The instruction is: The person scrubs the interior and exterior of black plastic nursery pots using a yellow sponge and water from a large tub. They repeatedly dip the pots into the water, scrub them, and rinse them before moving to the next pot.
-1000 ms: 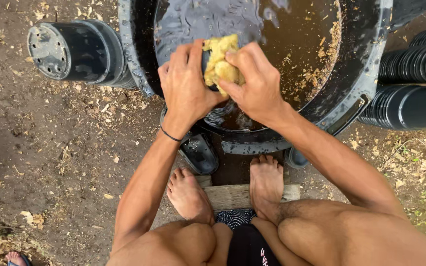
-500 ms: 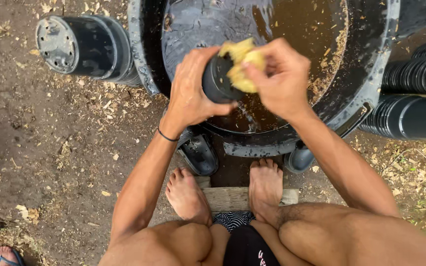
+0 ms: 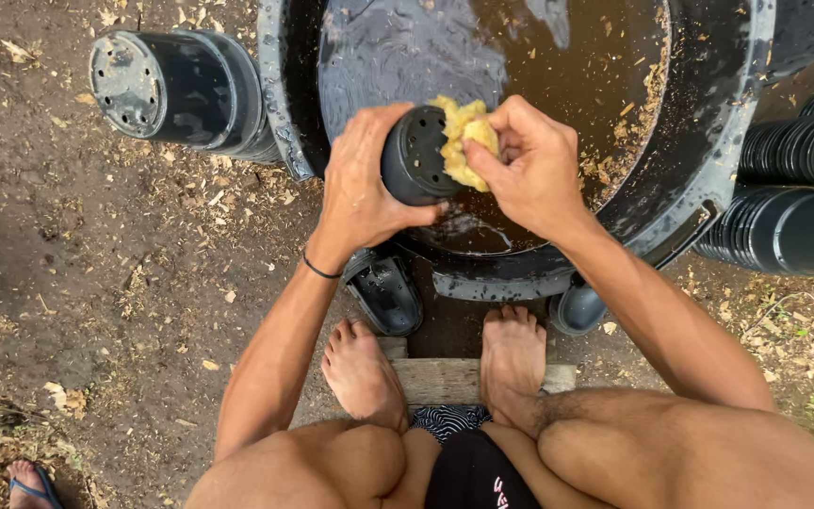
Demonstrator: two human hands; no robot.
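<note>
My left hand point(image 3: 365, 184) grips a small black plastic plant pot point(image 3: 415, 155), its holed bottom turned toward me. My right hand point(image 3: 534, 170) presses a yellow sponge point(image 3: 462, 141) against the pot's bottom and side. Both hands hover over a large black tub point(image 3: 708, 179) filled with muddy brown water point(image 3: 567, 57) that has bits of debris floating on it. My bare feet rest on a wooden plank point(image 3: 445, 377) just in front of the tub.
A stack of black pots point(image 3: 176, 90) lies on its side on the dirt at the left. More stacked black pots point(image 3: 793, 188) lie at the right. Dark sandals point(image 3: 388, 292) sit under the tub's rim. Another person's foot in a blue sandal point(image 3: 30, 481) shows at bottom left.
The pot has been turned from under my hands so its holed bottom now faces me. The sponge has shifted from the top onto the pot's bottom.
</note>
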